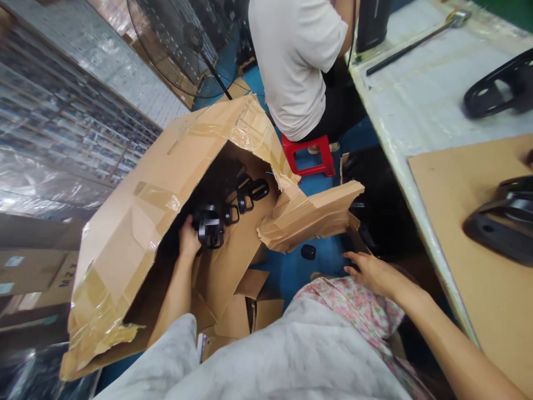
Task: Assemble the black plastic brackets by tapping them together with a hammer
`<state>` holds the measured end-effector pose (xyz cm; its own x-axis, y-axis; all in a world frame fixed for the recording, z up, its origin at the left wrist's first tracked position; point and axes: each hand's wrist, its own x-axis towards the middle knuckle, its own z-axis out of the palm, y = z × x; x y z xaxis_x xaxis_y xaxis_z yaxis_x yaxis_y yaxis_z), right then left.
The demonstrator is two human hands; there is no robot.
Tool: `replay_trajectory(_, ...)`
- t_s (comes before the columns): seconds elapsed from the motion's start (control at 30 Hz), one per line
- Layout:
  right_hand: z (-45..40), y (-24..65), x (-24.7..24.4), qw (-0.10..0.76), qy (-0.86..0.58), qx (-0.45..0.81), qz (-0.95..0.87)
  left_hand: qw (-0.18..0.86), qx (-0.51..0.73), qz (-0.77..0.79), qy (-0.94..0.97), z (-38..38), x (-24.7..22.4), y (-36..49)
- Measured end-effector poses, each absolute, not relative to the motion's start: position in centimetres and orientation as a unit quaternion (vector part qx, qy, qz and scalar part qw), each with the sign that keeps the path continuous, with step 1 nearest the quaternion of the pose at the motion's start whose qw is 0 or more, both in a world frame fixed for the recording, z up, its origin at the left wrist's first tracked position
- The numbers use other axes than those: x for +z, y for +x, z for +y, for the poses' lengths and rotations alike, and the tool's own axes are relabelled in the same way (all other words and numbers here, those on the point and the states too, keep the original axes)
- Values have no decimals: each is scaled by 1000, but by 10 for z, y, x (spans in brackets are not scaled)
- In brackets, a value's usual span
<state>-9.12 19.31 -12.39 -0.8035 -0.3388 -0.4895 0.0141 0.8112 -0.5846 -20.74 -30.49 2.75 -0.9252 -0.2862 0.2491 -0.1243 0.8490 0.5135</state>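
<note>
Inside a large torn cardboard box (166, 150) at the left, my left hand (189, 238) has its fingers round the side of black plastic parts (211, 226). More black parts (252, 191) with loop-shaped frames lie beside them, deeper in the box. My right hand (366, 270) hangs by the floral cloth (333, 294) near the table's edge, fingers apart and holding nothing. One small black piece (308, 252) lies on the blue floor between the box flap (312, 216) and my body.
A person in a white shirt (295, 61) sits on a red stool (308, 157) ahead. On the right, a table (416, 105) bears a ratchet wrench (420, 44), cardboard and black parts (503, 225). A fan (194, 39) stands behind the box; small open cartons (233, 316) sit below.
</note>
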Motion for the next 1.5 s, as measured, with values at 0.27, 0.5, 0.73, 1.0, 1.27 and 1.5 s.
replay_trajectory(0.27, 162, -81, -39, 208, -109, -598, 767, 44, -304, -951, 48, -211, 38, -172)
replay_trajectory(0.5, 218, -48, 19, 155, -36, -644, 748, -38, -453, -873, -176, -98, 12, -160)
replay_trajectory(0.73, 283, 82, 37, -261, 248, -721, 592, -127, -373, -679, -619, 96, 52, -131)
replay_trajectory(1.0, 317, 159, -8, -476, 435, -564, 517, -11, -121, -505, -854, 270, 49, -53)
replay_trajectory(1.27, 361, 172, -40, -445, 469, -550, 528, 18, -103, -619, -778, 327, 20, -25)
replay_trajectory(1.5, 346, 149, -58, -445, 423, -542, 573, -24, -134, -646, -751, 318, 32, -35)
